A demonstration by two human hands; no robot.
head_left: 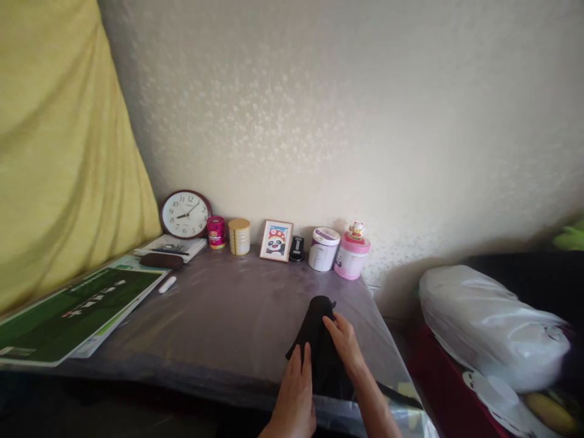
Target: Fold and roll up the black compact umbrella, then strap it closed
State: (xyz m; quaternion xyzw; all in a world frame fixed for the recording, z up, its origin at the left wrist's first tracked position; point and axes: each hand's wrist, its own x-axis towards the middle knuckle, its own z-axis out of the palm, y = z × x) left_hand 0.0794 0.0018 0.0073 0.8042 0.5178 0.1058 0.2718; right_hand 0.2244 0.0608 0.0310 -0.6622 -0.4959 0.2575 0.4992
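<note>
A piece of black fabric [314, 322], folded or rolled, lies near the front right of the table; its exact kind is not clear. My right hand [345, 342] grips its right edge, with finger and thumb toward the upper end. Against the lower left side rests my left hand [295, 383], fingers stretched out along the fabric. A dark strap [398, 394] runs right from beneath my right forearm to the table corner; whether it joins the fabric is hidden.
Along the wall stand a clock [186, 214], a magenta tin [216, 232], a tan canister [239, 237], a panda picture [276, 241], a stapler-like black object [297, 249] and two tubs [323, 250]. Green boards [86, 310] lie left. A white plastic bag [488, 322] sits right of the table.
</note>
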